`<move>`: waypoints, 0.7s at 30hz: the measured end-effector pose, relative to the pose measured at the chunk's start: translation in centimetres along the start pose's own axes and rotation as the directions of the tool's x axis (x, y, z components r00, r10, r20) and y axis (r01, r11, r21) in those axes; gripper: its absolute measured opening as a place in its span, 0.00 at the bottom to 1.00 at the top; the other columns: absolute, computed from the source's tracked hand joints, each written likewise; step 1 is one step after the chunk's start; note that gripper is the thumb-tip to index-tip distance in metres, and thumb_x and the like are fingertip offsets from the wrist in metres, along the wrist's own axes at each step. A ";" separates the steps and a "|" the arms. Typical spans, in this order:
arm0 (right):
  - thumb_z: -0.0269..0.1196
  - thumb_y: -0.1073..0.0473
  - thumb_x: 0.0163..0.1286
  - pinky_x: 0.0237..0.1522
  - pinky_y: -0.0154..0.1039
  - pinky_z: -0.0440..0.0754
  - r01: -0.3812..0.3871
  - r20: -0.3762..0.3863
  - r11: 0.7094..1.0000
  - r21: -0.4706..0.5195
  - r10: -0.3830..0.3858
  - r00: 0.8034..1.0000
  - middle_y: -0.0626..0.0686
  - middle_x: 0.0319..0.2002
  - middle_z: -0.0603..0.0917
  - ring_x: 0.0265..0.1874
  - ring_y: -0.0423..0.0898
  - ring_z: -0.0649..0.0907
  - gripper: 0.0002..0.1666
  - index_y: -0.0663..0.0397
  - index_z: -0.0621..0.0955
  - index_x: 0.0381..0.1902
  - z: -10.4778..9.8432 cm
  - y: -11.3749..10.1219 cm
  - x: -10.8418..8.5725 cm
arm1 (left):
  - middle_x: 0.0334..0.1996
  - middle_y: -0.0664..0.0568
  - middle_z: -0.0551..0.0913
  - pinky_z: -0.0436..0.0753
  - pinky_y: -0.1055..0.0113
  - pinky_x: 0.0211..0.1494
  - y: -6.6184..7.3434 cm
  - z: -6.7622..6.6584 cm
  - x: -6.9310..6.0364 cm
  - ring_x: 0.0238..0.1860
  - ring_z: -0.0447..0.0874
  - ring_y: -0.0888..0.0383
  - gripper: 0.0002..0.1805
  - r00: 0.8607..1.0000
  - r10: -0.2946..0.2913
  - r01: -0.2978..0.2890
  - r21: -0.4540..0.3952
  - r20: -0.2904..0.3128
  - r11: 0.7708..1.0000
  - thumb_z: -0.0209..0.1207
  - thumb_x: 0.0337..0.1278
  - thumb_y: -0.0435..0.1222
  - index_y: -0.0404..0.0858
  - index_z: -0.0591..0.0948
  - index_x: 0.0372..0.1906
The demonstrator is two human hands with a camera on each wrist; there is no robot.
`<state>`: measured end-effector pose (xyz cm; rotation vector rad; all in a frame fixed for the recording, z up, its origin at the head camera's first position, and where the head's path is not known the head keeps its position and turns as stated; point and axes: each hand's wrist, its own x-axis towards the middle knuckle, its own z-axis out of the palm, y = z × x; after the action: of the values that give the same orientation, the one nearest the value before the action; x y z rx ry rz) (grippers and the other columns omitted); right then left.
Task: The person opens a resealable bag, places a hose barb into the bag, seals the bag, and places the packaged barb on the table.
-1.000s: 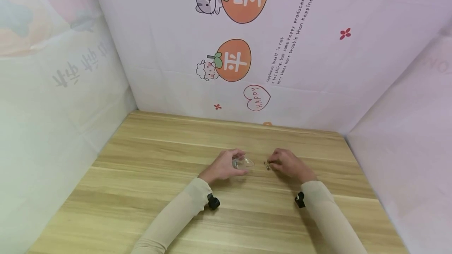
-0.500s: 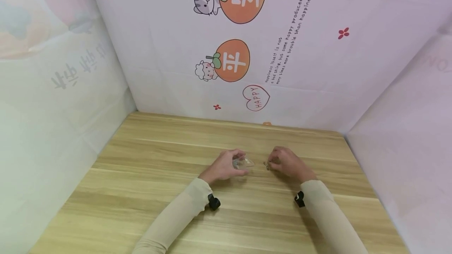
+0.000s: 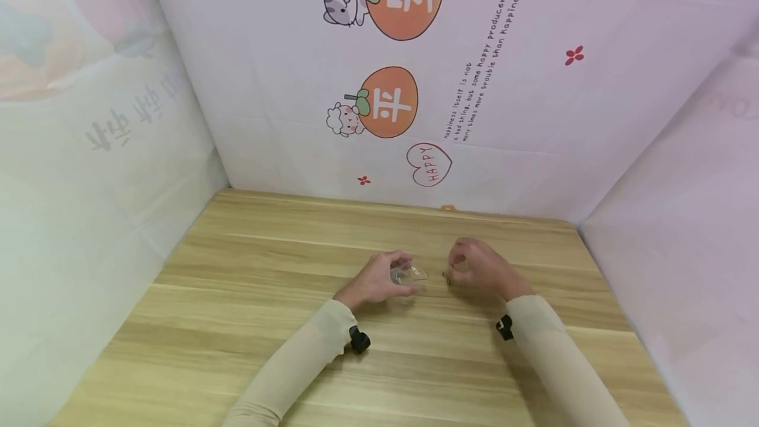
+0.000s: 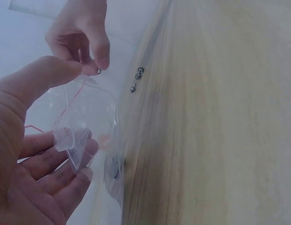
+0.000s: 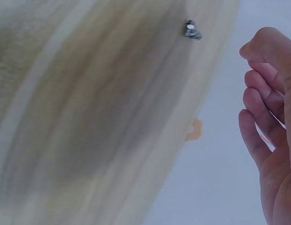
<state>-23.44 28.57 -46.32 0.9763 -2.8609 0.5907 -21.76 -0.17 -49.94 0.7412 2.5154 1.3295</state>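
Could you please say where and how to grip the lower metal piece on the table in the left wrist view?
Probably pinch the metal piece by its sides, coming from above: it is small, lies on the table and shows a gap from its neighbours.

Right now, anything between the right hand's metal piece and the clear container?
Nothing visible blocks the path from the metal piece in the right hand to the clear container. In the head view, loose metal parts lie between on the table, seemingly below it.

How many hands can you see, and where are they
2: the left hand holding the clear container, and, to its right, the right hand pinching a small metal piece.
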 end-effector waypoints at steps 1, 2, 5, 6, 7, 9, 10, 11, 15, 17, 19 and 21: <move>0.74 0.65 0.62 0.46 0.42 0.90 0.007 -0.002 1.000 -0.001 -0.007 1.000 0.45 0.36 0.86 0.39 0.42 0.86 0.06 0.51 0.86 0.34 -0.1 -0.2 0.1 | 0.65 0.49 0.85 0.78 0.53 0.76 0.0 0.0 0.0 0.68 0.81 0.50 0.39 1.000 -0.001 0.001 -0.001 0.000 1.000 0.77 0.56 0.46 0.39 0.77 0.72; 0.74 0.65 0.61 0.46 0.42 0.90 0.014 -0.004 1.000 -0.002 -0.014 1.000 0.45 0.36 0.86 0.39 0.42 0.86 0.06 0.52 0.86 0.34 -0.2 -0.3 0.2 | 0.65 0.49 0.85 0.78 0.53 0.76 0.0 0.0 0.0 0.68 0.81 0.50 0.39 1.000 -0.002 0.002 -0.002 0.000 1.000 0.77 0.56 0.46 0.40 0.77 0.72; 0.74 0.66 0.60 0.46 0.43 0.90 0.033 -0.001 0.999 -0.001 -0.033 0.999 0.45 0.36 0.86 0.39 0.42 0.86 0.07 0.53 0.86 0.34 -0.7 -0.8 0.6 | 0.65 0.49 0.85 0.78 0.53 0.76 0.0 0.1 0.0 0.68 0.81 0.50 0.39 1.000 -0.003 0.003 -0.009 0.000 1.000 0.77 0.56 0.46 0.39 0.77 0.71; 0.74 0.66 0.60 0.46 0.43 0.90 0.038 0.003 0.999 -0.003 -0.038 0.999 0.45 0.35 0.86 0.39 0.42 0.86 0.07 0.53 0.86 0.34 -0.8 -1.1 0.7 | 0.65 0.49 0.85 0.78 0.53 0.75 0.0 0.0 0.0 0.68 0.81 0.50 0.39 1.000 -0.003 0.003 -0.008 -0.001 1.000 0.77 0.56 0.46 0.39 0.77 0.71; 0.74 0.66 0.60 0.46 0.43 0.90 0.044 0.008 0.999 -0.004 -0.044 0.999 0.44 0.35 0.85 0.39 0.42 0.86 0.07 0.52 0.86 0.34 -1.0 -1.3 0.8 | 0.65 0.49 0.85 0.78 0.53 0.75 0.0 0.1 0.0 0.68 0.81 0.50 0.39 1.000 -0.004 0.004 -0.008 0.000 1.000 0.77 0.56 0.46 0.39 0.77 0.71; 0.74 0.66 0.59 0.45 0.42 0.89 0.060 0.020 0.998 -0.009 -0.060 0.998 0.44 0.35 0.85 0.39 0.43 0.85 0.07 0.51 0.86 0.34 -1.3 -1.7 1.1 | 0.65 0.48 0.85 0.78 0.53 0.75 0.0 0.1 0.0 0.68 0.81 0.50 0.39 1.000 -0.003 0.003 -0.007 0.003 1.000 0.78 0.56 0.46 0.39 0.77 0.71; 0.74 0.66 0.60 0.44 0.41 0.88 0.070 0.025 0.998 -0.011 -0.069 0.997 0.44 0.35 0.85 0.38 0.43 0.85 0.07 0.51 0.87 0.33 -1.4 -1.9 1.3 | 0.65 0.48 0.85 0.78 0.53 0.75 0.0 0.1 0.0 0.68 0.81 0.50 0.39 1.000 -0.004 0.004 -0.007 0.005 1.000 0.78 0.56 0.46 0.39 0.77 0.71; 0.74 0.66 0.60 0.43 0.41 0.88 0.079 0.031 0.997 -0.013 -0.079 0.996 0.44 0.35 0.85 0.38 0.44 0.85 0.06 0.50 0.87 0.33 -1.6 -2.2 1.5 | 0.65 0.48 0.85 0.78 0.53 0.75 0.0 0.1 0.0 0.68 0.81 0.50 0.39 1.000 -0.005 0.005 -0.010 0.006 1.000 0.78 0.56 0.46 0.39 0.77 0.71; 0.73 0.64 0.60 0.43 0.40 0.87 0.121 0.051 0.992 -0.037 -0.119 0.992 0.44 0.35 0.85 0.38 0.42 0.84 0.05 0.49 0.87 0.32 -1.9 -3.2 2.2 | 0.65 0.48 0.85 0.78 0.52 0.75 0.0 0.0 0.0 0.69 0.81 0.49 0.39 1.000 -0.005 0.005 -0.026 0.008 1.000 0.78 0.56 0.45 0.39 0.77 0.71; 0.72 0.64 0.60 0.43 0.40 0.88 0.140 0.057 0.989 -0.045 -0.138 0.989 0.45 0.35 0.85 0.38 0.42 0.84 0.04 0.49 0.87 0.32 -2.1 -3.8 2.5 | 0.65 0.48 0.85 0.77 0.52 0.76 0.0 -0.1 0.0 0.69 0.80 0.49 0.39 1.000 -0.006 0.007 -0.033 0.009 0.999 0.78 0.56 0.45 0.39 0.77 0.71; 0.72 0.64 0.60 0.43 0.39 0.88 0.151 0.066 0.987 -0.051 -0.148 0.987 0.45 0.35 0.85 0.38 0.43 0.85 0.04 0.48 0.87 0.32 -2.1 -4.2 2.8 | 0.65 0.48 0.85 0.78 0.52 0.76 0.0 -0.1 0.0 0.69 0.80 0.49 0.39 1.000 -0.006 0.007 -0.028 0.010 1.000 0.77 0.56 0.46 0.39 0.76 0.72; 0.72 0.64 0.60 0.43 0.39 0.88 0.152 0.076 0.987 -0.050 -0.148 0.986 0.46 0.35 0.85 0.38 0.45 0.86 0.04 0.49 0.87 0.32 -2.1 -4.7 3.0 | 0.65 0.48 0.85 0.78 0.52 0.76 -0.1 0.0 0.0 0.70 0.80 0.49 0.39 1.000 -0.004 0.005 -0.024 0.013 1.000 0.77 0.57 0.45 0.39 0.76 0.72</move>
<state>-23.16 24.21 -42.23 1.2139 -2.8143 0.4703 -21.84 -0.21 -49.97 0.7364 2.4848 1.3471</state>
